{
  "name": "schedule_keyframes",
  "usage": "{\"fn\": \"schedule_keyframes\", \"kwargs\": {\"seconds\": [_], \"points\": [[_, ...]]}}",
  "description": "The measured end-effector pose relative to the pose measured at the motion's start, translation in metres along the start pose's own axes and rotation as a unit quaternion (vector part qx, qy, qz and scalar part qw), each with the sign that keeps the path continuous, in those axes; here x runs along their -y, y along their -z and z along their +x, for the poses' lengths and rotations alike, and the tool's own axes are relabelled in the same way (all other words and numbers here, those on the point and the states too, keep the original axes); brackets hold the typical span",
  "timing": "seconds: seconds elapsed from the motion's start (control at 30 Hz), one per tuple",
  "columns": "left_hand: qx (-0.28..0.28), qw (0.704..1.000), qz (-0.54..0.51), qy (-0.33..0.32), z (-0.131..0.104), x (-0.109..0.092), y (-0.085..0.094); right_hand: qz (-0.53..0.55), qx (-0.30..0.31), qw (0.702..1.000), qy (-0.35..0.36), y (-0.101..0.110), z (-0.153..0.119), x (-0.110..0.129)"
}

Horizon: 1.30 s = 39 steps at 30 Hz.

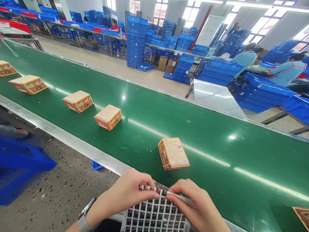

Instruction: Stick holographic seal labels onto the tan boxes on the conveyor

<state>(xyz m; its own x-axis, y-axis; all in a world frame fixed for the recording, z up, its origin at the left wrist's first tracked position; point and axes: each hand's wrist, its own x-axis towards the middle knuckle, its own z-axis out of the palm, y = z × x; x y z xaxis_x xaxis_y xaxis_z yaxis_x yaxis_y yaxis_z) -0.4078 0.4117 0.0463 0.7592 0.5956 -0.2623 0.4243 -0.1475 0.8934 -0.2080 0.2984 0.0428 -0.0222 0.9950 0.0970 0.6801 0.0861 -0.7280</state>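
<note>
At bottom center, the left hand (pixel 135 190) and right hand (pixel 190 199) each pinch the top edge of the sticker sheet (pixel 155 214), grips closed on it. Just above, a brown box (pixel 174 154) lies on the green conveyor belt (pixel 212 138); more boxes (pixel 108 116) sit upper left.

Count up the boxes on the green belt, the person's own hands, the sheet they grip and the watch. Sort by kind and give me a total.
Boxes: 6, two cut off by the picture's edges
Hands: 2 (left hand, right hand)
Sheet: 1 visible
Watch: 1
Total: 10
</note>
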Motion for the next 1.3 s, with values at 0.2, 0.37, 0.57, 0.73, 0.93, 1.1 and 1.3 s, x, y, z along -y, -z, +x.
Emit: {"fn": "schedule_keyframes", "kwargs": {"seconds": [0.2, 0.37, 0.57, 0.73, 0.93, 1.1, 1.3], "points": [[0.006, 1.000, 0.008, -0.010, -0.002, -0.001, 0.001, -0.011, -0.007, 1.000, 0.024, 0.000, 0.000, 0.004], [0.009, 0.999, 0.030, -0.020, -0.004, -0.001, 0.001, -0.089, -0.050, 0.989, 0.102, 0.000, 0.003, 0.009], [0.013, 0.998, 0.064, 0.000, -0.005, 0.001, 0.002, -0.152, -0.064, 0.974, 0.154, -0.010, 0.004, 0.014], [0.003, 0.998, 0.050, 0.025, -0.005, 0.002, 0.002, -0.107, -0.060, 0.980, 0.158, -0.015, 0.003, 0.017], [-0.090, 0.991, 0.072, -0.065, -0.006, 0.019, 0.036, 0.038, -0.111, 0.992, 0.039, -0.007, 0.007, 0.013], [-0.248, 0.937, 0.191, -0.157, 0.007, 0.044, 0.078, 0.208, -0.198, 0.952, -0.107, -0.005, 0.032, -0.002], [-0.256, 0.934, 0.198, -0.149, 0.024, 0.054, 0.086, 0.358, -0.227, 0.889, -0.173, -0.016, 0.098, -0.014]]}}
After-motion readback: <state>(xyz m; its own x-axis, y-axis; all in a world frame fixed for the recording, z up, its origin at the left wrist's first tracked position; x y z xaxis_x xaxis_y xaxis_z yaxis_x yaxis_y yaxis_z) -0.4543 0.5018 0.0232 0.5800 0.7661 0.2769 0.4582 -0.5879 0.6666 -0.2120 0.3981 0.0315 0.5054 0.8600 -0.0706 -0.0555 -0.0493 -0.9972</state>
